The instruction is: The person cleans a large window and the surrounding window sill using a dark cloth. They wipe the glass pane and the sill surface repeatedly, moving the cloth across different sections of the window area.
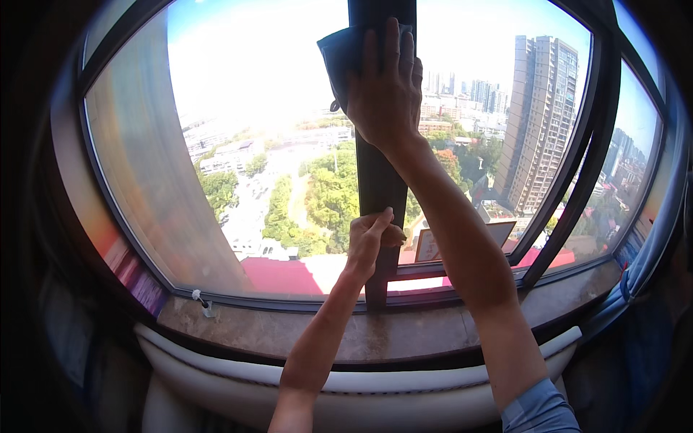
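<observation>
My right hand (pixel 387 89) is raised high, its palm pressing a dark cloth (pixel 338 57) against the upright window frame bar (pixel 383 178). The cloth juts out to the left of the hand, with a small loop at its lower corner. Lower down, my left hand (pixel 373 235) is curled at the same bar, thumb up and fingers bent around its front. Whether it grips the bar or only rests on it is hard to tell. Window panes (pixel 260 205) lie on both sides of the bar.
A stone windowsill (pixel 260 330) runs below the window, with a small white-tipped object (pixel 201 300) at its left. Nearer is the pale padded back of a seat (pixel 400 381). A blue curtain (pixel 649 260) hangs at the right. Buildings and trees show outside.
</observation>
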`<state>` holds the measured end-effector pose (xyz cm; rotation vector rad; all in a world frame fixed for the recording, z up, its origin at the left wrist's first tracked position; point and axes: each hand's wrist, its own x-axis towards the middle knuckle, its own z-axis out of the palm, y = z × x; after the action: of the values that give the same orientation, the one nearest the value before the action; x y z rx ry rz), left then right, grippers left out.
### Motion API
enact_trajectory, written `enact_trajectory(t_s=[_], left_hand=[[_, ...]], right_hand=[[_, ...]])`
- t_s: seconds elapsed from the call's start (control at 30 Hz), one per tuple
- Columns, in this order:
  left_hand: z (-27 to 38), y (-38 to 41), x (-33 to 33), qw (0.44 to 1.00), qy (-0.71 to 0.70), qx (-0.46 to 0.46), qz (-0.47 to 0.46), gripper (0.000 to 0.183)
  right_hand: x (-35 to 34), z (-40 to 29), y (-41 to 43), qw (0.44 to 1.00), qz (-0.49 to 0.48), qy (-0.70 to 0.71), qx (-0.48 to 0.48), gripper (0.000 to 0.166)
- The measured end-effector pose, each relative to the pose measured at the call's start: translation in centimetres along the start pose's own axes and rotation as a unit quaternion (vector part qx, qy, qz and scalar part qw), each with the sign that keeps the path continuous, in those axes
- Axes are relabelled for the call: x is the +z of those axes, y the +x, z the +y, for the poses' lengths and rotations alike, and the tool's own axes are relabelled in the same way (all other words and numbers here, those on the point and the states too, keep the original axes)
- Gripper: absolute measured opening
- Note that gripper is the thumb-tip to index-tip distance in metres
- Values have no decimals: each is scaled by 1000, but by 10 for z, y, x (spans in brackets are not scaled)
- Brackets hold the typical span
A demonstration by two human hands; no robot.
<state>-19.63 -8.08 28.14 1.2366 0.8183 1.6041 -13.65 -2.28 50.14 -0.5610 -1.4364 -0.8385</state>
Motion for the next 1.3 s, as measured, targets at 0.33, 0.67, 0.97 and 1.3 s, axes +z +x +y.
enact_trajectory(t_s=[0.33,0.67,0.97,1.3], left_hand=[[0,-7,-5,1000,1,0,20,34],[1,-14,-2,999,20,-17,33,39],[-23,-18,-15,999,5,-14,31,32],[-96,-91,-51,988,-19,-110,109,34]], right_hand=[[-3,-20,-43,1000,-25,5,13,73],[-3,-19,59,999,36,4,40,76],[-11,-25,-34,998,-37,-32,26,75],[-48,-53,-220,980,-180,14,87,69]])
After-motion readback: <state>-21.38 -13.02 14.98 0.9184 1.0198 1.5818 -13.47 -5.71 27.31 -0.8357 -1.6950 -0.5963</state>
